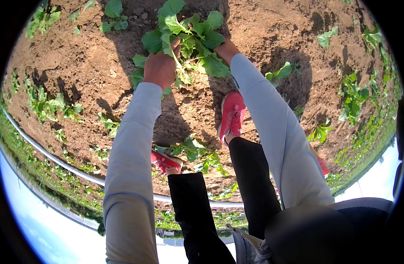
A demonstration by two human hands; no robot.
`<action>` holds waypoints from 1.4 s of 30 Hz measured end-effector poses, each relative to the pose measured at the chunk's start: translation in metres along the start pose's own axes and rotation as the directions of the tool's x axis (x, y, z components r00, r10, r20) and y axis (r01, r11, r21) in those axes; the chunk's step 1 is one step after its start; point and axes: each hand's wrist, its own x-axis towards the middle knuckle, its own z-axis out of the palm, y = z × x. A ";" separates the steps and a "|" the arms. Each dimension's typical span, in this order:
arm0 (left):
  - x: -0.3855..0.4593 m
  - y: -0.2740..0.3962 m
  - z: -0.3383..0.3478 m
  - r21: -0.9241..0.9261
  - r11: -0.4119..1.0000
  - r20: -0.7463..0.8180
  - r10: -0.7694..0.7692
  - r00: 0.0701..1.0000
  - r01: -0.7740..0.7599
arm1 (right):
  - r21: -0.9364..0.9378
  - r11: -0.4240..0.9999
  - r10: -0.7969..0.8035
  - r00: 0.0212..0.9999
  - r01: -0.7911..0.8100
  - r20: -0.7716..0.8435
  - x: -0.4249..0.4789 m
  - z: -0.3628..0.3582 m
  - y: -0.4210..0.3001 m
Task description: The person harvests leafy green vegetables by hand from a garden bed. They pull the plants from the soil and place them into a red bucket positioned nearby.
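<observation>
A leafy green vegetable plant (188, 43) with broad, wavy leaves is at the top middle of the head view, low over brown soil. My left hand (161, 67) is at its left side, the fingers curled around a leaf stalk near the base. From the right, my right hand (226, 51) reaches in under the outer leaves. Those leaves hide its fingers, so their grip cannot be seen. Pale, yellowish lower leaves (185, 77) hang between the two hands. Both forearms are in light grey sleeves.
Dry, crumbly soil (89, 62) surrounds me. Small leafy plants (114, 16) grow ahead, with others (353, 95) at right. My red shoes (233, 115) straddle a low plant (190, 148). A pale pipe or strip (56, 158) curves across the field behind me.
</observation>
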 end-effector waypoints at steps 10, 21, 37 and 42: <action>0.003 0.002 0.002 0.005 0.996 0.071 -0.094 0.993 0.094 | 0.718 0.625 0.130 0.948 -0.306 0.291 -0.013 -0.006 -0.025; 0.001 -0.001 -0.007 -0.004 1.000 0.081 -0.013 0.997 0.013 | 0.565 0.734 0.306 0.926 -0.376 0.219 0.017 0.023 -0.060; -0.094 0.133 -0.029 -0.884 -0.382 0.410 -0.352 0.842 0.270 | -0.287 0.956 -0.121 0.972 0.060 -0.201 -0.239 -0.055 -0.057; -0.120 0.171 -0.083 -0.545 -0.785 0.658 -0.184 0.731 0.293 | 0.358 0.933 -0.146 0.945 0.034 0.291 -0.322 -0.040 -0.108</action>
